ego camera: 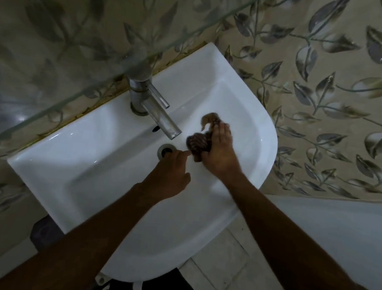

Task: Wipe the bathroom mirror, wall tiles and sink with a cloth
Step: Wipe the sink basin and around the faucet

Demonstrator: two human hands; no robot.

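I read the scene as dim overall, with a greenish-grey cast. The white sink (87, 171) is the brightest surface, carrying small specular highlights along its rim. The glossy wall tiles (340, 92) show soft glare. Wide-angle distortion bends the edges. The cloth (199, 143) is motion-blurred.

In the sink (246, 99), the cloth (198, 142) lies right of the drain (165, 151), before the tap (152, 105).
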